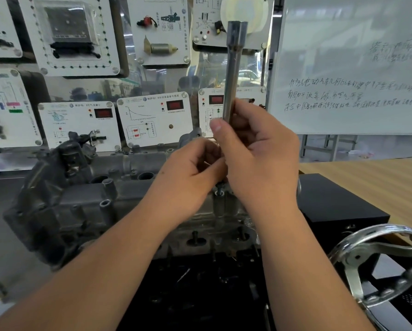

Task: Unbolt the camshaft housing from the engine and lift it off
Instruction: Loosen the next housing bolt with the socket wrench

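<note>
While steadied upright over housing bolt hole (218, 193), long socket tube (233, 75) gripped in right hand (259, 149); left hand (190, 173) pinched at lower end, presumably freeing bolt

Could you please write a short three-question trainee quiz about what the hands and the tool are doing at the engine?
1. True or false: the long grey metal socket tube stands roughly upright.
2. Which hand grips the tube? A) right hand B) left hand C) neither
3. Fill in: the chrome handwheel sits at the lower ____ of the view.

Key: 1 true. 2 A; its fingers curl round the tube's lower part, above the grey cast-metal camshaft housing. 3 right.
</note>
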`<state>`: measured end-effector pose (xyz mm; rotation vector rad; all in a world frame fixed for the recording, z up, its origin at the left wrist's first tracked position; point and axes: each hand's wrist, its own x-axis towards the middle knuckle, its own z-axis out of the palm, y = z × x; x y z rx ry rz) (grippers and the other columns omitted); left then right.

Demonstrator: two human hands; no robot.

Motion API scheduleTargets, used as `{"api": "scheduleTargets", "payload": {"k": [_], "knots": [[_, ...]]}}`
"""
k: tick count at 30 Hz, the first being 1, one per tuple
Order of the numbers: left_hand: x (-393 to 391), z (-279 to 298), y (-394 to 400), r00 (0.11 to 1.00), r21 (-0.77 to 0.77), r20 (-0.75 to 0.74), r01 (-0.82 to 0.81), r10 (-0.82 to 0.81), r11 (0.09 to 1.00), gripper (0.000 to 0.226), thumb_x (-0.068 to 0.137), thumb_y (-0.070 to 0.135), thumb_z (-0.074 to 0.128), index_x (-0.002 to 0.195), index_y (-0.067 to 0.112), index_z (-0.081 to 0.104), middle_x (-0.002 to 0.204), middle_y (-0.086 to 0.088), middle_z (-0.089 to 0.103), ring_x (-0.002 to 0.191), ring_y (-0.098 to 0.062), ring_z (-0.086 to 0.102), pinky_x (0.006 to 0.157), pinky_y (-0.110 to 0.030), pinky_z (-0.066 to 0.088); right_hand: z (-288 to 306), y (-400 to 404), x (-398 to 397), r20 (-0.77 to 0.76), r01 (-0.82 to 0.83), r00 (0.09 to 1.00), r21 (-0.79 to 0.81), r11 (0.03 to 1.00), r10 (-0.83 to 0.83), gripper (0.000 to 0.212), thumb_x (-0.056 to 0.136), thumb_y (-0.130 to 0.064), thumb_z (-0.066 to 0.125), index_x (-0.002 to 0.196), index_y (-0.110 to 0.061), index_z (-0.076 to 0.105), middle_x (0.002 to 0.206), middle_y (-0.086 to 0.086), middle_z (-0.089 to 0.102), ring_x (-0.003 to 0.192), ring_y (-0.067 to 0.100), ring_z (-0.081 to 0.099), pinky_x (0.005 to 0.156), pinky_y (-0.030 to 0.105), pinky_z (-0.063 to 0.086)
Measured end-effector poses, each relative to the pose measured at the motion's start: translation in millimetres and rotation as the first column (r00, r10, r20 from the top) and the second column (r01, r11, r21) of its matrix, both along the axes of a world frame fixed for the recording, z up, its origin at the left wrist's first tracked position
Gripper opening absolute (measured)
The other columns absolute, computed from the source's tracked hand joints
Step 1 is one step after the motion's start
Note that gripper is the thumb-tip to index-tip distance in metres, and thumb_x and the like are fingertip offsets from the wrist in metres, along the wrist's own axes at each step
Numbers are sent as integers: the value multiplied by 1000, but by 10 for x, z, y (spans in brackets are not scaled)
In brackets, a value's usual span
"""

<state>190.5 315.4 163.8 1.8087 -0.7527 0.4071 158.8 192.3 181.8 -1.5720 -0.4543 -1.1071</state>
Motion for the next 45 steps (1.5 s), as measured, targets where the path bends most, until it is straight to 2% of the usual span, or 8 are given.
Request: {"api": "scheduleTargets", "payload": {"k": [4,8,21,31,36,39,42,45], "knots": [[-28,12,8,1000,27,-4,7,-7,1000,46,93,67,43,101,30,69,93,-17,71,87,-42,66,79,-66,54,14,-18,-24,-20,-14,1000,-84,996,13,28,99,-21,57,125,-14,69,92,-9,74,89,8,71,77,36,59],[-31,21,3,1000,56,14,-23,22,998,34,92,61,46,102,39,69,89,3,73,81,-21,69,79,-59,57,3,-19,-3,-4,-18,1000,-28,999,18,48,100,-24,54,147,-19,50,100,-10,74,92,5,71,82,33,60],[-18,12,-6,1000,46,1,-26,26,999,29,94,58,46,102,43,69,91,0,73,85,-25,68,79,-59,57,-57,-52,73,34,-22,999,-2,1000,22,49,99,-22,56,147,-25,48,99,-16,74,85,2,71,76,24,59],[-14,1,-20,1000,-25,-22,15,-15,1000,31,90,61,51,98,37,68,89,-4,73,84,-34,69,78,-63,56,-65,6,70,45,-15,999,-7,1000,15,32,97,-22,59,127,-30,65,97,-16,74,91,5,71,81,35,60],[3,0,0,999,25,19,-28,28,999,24,95,57,49,100,44,69,80,4,71,67,-11,63,63,-40,53,-43,-32,70,25,-36,999,-17,999,36,48,99,-24,55,147,-20,51,102,-8,74,94,6,71,83,28,59],[24,-8,-5,1000,5,-2,-4,4,1000,21,93,52,58,102,36,68,87,4,74,74,-18,68,65,-44,56,-24,-15,57,-3,-19,1000,-9,1000,19,52,95,-37,63,143,-18,55,107,-9,73,96,10,71,85,39,60],[-3,-2,-10,1000,-8,10,4,-4,1000,25,84,60,57,94,39,66,76,11,69,61,-4,58,55,-24,47,-31,-16,56,20,12,1000,32,999,-13,34,97,-29,64,129,-18,67,95,-14,72,82,4,68,79,39,60],[-17,-6,-8,1000,40,12,8,-8,999,31,91,60,47,99,38,68,83,2,70,71,-14,64,66,-38,55,-33,-27,50,23,2,1000,11,1000,-2,23,99,-25,58,117,-18,71,84,-11,72,76,8,70,72,35,60]]}}
